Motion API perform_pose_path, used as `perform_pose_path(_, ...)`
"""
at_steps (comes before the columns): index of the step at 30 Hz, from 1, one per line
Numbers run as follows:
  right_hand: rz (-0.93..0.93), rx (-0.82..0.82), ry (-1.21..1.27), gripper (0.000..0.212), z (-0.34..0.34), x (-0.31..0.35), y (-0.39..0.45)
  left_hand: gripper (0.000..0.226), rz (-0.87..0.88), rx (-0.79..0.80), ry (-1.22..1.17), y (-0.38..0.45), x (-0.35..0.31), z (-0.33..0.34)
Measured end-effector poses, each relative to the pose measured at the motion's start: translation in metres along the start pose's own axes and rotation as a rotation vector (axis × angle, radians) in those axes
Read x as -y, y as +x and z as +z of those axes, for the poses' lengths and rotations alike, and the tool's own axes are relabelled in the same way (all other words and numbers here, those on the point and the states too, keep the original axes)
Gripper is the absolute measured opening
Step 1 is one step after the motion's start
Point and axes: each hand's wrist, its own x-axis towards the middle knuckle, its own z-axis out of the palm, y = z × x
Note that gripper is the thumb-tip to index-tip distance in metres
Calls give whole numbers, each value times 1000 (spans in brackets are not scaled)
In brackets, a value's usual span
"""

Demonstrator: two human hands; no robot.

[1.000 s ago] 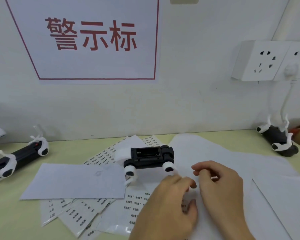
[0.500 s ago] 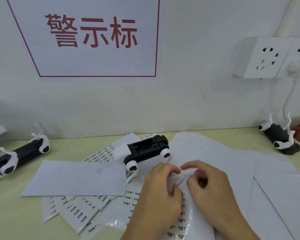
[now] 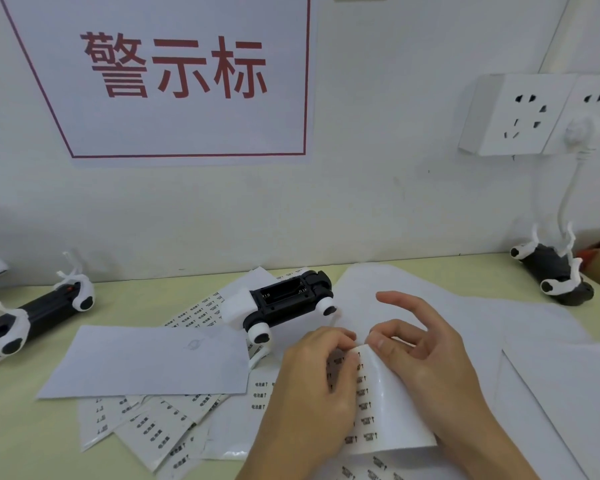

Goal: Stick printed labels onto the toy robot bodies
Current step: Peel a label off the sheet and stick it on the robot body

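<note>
My hands meet over a label sheet [image 3: 378,403] low in the middle of the tabletop [image 3: 21,427]. My left hand [image 3: 312,386] lies on the sheet with its fingertips curled at the top edge, and my right hand [image 3: 426,355] pinches that same curled-up edge between thumb and a bent finger, the forefinger stretched out free. The sheet bends upward between them, its rows of small black printed labels showing. Just beyond my fingers lies a toy robot body [image 3: 284,303], black with white wheels, its open battery bay facing up. It rests on more label sheets [image 3: 153,427] and a blank paper [image 3: 146,362]. Another robot [image 3: 32,317] lies far left, a third [image 3: 555,275] far right beneath a wall socket [image 3: 520,116]. A red-lettered sign [image 3: 174,74] hangs on the wall.
</note>
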Motion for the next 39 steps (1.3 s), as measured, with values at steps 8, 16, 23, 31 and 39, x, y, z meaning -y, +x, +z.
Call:
perform_pose_path(8,149,186,-18,48,-6,-2,-1,15,-73,-36,-28,3,1,2)
perform_pose_path(16,182,208,75,53,-10,-7,4,21,-56,-64,-8,2,2,3)
perform_pose_path(23,192,203,151,54,-11,-12,6,12,39,-137,0,1,-2,3)
perform_pose_path(31,196,176,102,48,-9,-14,4,9,60,-178,30,-1,-1,4)
perform_pose_path(39,154,105,54,49,-6,-16,-7,7,118,-201,90,-2,-1,4)
